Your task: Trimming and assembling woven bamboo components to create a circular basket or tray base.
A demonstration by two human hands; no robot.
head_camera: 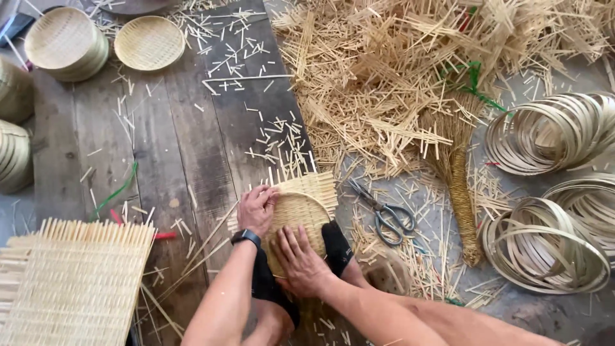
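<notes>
A small square woven bamboo mat [312, 187] lies on the floor with a round bamboo ring [298, 218] pressed onto it. My left hand [257, 209] grips the ring's left rim, fingers curled over the edge; a dark watch [246, 238] is on that wrist. My right hand [301, 261] presses flat on the woven surface inside the ring, fingers spread. Two feet in black socks [336, 247] hold the ring down at its near edge, one on each side of my right hand.
Scissors [383, 213] lie just right of the mat. A straw hand broom [459, 179] and coils of bamboo hoops [543, 243] are at right. A big pile of bamboo offcuts [397, 70] lies behind. Finished round baskets [148, 42] sit far left; a larger woven mat [77, 282] at near left.
</notes>
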